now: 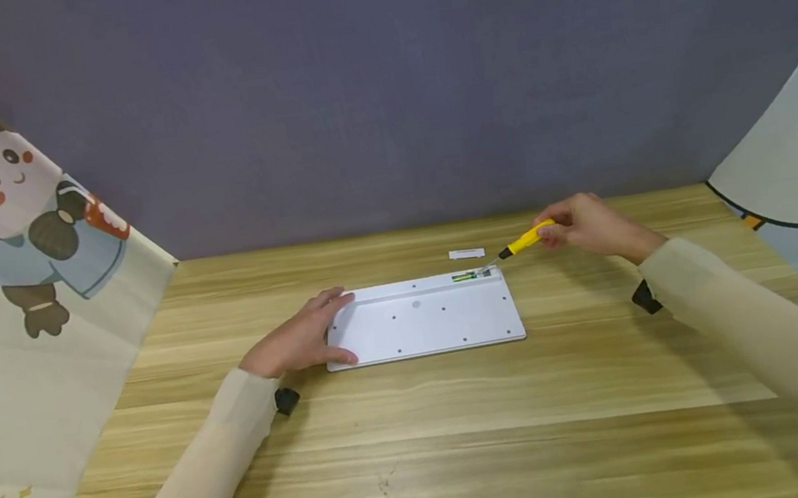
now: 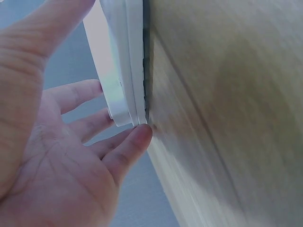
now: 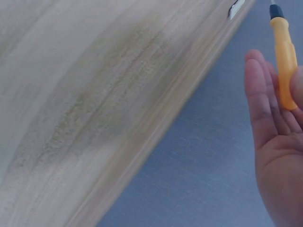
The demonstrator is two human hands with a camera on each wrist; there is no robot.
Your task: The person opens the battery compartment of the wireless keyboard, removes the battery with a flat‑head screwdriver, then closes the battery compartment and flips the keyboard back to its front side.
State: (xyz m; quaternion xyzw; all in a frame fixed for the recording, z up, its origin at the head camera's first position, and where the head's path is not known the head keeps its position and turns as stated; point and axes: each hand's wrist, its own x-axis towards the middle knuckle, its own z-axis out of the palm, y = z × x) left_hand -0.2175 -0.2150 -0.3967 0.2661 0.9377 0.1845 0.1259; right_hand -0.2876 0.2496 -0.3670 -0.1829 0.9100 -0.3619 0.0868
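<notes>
White keyboard (image 1: 420,327) between both hands (image 1: 299,338) (image 1: 591,227)

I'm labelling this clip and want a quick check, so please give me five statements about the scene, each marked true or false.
1. The right hand holds a yellow-handled tool. True.
2. The left hand touches the white keyboard at its left end. True.
3. The tool's tip is at the keyboard's near edge. False: it is at the opening by the far edge.
4. The small white cover lies on the table, apart from the keyboard. True.
5. The left sleeve is black. False: it is cream.
</notes>
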